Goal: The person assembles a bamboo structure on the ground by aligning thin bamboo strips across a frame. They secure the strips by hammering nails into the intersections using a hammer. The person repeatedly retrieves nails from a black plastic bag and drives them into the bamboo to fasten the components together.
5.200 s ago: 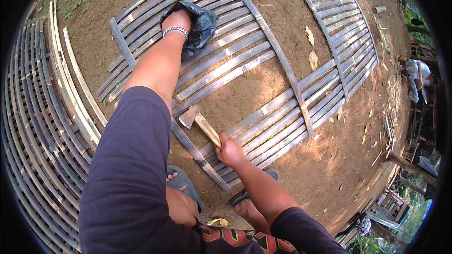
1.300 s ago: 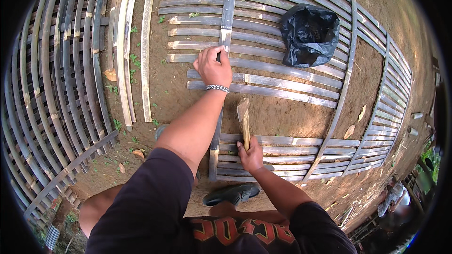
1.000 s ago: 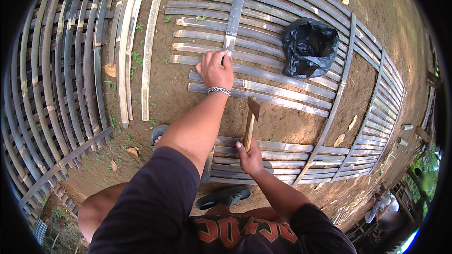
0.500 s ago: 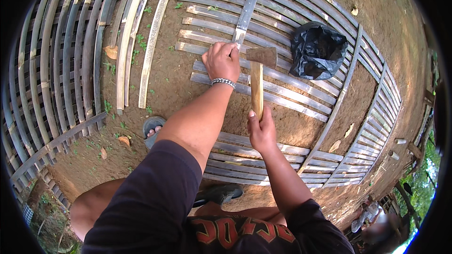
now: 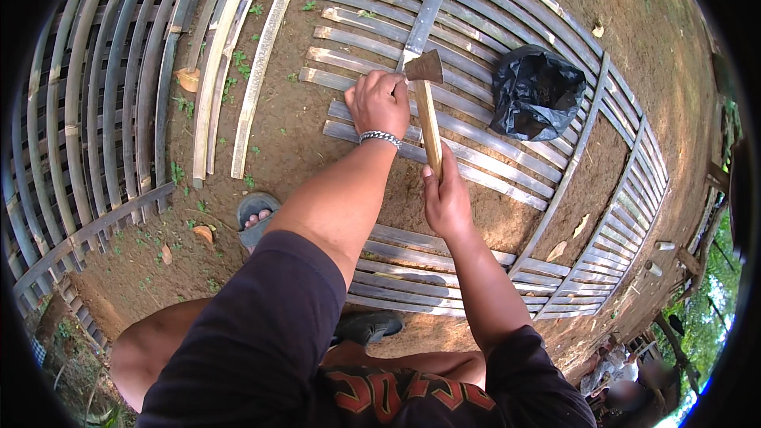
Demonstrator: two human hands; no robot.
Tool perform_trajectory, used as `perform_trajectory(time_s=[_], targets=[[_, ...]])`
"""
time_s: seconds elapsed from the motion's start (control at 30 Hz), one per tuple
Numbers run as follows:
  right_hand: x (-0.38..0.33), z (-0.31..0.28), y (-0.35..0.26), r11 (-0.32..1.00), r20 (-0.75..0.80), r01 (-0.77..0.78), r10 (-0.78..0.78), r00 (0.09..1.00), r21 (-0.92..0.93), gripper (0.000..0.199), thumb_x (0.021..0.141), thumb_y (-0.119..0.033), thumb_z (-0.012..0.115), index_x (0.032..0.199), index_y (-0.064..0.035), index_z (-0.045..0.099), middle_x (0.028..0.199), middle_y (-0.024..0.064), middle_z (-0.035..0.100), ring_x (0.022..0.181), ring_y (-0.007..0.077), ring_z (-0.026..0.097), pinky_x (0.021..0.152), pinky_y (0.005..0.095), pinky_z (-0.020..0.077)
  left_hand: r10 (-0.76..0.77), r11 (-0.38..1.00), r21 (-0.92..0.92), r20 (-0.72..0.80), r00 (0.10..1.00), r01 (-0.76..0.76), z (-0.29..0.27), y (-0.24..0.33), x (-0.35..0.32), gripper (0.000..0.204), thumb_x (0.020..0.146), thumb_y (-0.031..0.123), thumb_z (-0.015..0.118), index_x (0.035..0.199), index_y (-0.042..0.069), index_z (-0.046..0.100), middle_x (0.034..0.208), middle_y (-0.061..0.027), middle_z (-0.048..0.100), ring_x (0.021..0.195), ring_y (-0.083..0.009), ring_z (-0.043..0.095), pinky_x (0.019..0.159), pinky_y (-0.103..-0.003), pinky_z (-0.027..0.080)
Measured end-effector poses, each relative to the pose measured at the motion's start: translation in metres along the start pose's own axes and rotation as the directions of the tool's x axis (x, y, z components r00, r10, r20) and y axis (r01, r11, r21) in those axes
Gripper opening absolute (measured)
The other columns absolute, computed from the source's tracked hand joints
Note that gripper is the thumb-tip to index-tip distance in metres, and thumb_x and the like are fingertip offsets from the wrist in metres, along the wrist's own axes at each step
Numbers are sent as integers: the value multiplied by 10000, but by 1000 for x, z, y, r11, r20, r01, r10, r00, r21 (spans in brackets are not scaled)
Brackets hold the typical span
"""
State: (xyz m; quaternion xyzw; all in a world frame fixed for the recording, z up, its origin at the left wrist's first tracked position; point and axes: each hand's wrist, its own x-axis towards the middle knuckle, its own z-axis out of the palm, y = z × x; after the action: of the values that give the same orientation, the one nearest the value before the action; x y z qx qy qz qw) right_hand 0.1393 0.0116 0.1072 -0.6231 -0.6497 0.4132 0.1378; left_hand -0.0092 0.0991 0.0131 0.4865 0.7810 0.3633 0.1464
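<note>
Head view: left hand (image 5: 379,101) was pressed down on the bamboo slat panel (image 5: 476,139) lying on bare dirt, fingers curled tight at the point where a long grey crosspiece (image 5: 432,4) met the slats, apparently pinching something small there; what exactly, could not tell. Metal bracelet (image 5: 381,137) on that wrist. Right hand (image 5: 446,200) gripped the low end of a wooden-handled hatchet (image 5: 428,107), fingers wrapped closed around the handle. Hatchet head sat right beside the left fingers, touching or just above the crosspiece. Black plastic bag (image 5: 537,91) lay on the panel to the right. Loose split bamboo strips (image 5: 238,55) lay on the ground at left, another slatted panel (image 5: 87,111) beyond them. Sandalled foot (image 5: 255,218) visible near the left arm.

Change: compared with a second earlier, the hatchet had travelled up from near the right knee to the left fingers, head now at the joint. Judged: a strike at that joint was landing or about to, fingers close to the blade.
</note>
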Motion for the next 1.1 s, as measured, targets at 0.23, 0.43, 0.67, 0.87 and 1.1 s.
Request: perform_trajectory(time_s=[0.23, 0.43, 0.67, 0.87, 1.1], targets=[[11, -7, 2, 995, 44, -47, 52, 998, -89, 520, 1041, -179, 529, 1523, -99, 350, 1163, 330, 655, 1033, 546, 629, 846, 575, 516, 15, 1000, 8, -16, 1000, -15, 2, -2, 1, 69, 863, 202, 714, 886, 155, 760, 977, 6, 699, 1002, -215, 637, 961, -400, 380], [14, -9, 6, 992, 37, -45, 50, 998, -117, 516, 1026, -160, 553, 1509, -102, 380, 1145, 322, 664, 1003, 532, 643, 823, 572, 525, 12, 1000, -19, -18, 1000, -13, 1, -1, 0, 67, 868, 200, 705, 868, 151, 750, 976, 3, 697, 999, -221, 636, 955, -400, 381], [11, -10, 1, 998, -76, 17, -22, 997, -68, 514, 1021, -159, 556, 1503, -94, 390, 1155, 330, 657, 1005, 516, 650, 833, 566, 537, 27, 999, -20, -26, 999, -28, 0, -2, -1, 70, 865, 198, 696, 852, 151, 746, 970, 4, 694, 991, -219, 635, 952, -401, 377], [14, -10, -1, 996, -1, -49, 50, 999, -69, 512, 1022, -157, 555, 1501, -91, 388, 1182, 326, 654, 1051, 521, 637, 871, 557, 535, 22, 1000, -17, -27, 999, -23, 4, -5, 0, 64, 859, 196, 696, 855, 152, 742, 972, 5, 695, 989, -217, 634, 955, -399, 372], [15, -10, 0, 997, 59, -37, 42, 997, -70, 506, 1011, -138, 571, 1485, -87, 402, 1168, 320, 660, 1042, 528, 634, 866, 570, 519, 21, 1000, -5, -17, 1000, -21, 3, -3, -1, 59, 857, 192, 694, 854, 145, 729, 971, -4, 694, 985, -229, 633, 952, -393, 372]])
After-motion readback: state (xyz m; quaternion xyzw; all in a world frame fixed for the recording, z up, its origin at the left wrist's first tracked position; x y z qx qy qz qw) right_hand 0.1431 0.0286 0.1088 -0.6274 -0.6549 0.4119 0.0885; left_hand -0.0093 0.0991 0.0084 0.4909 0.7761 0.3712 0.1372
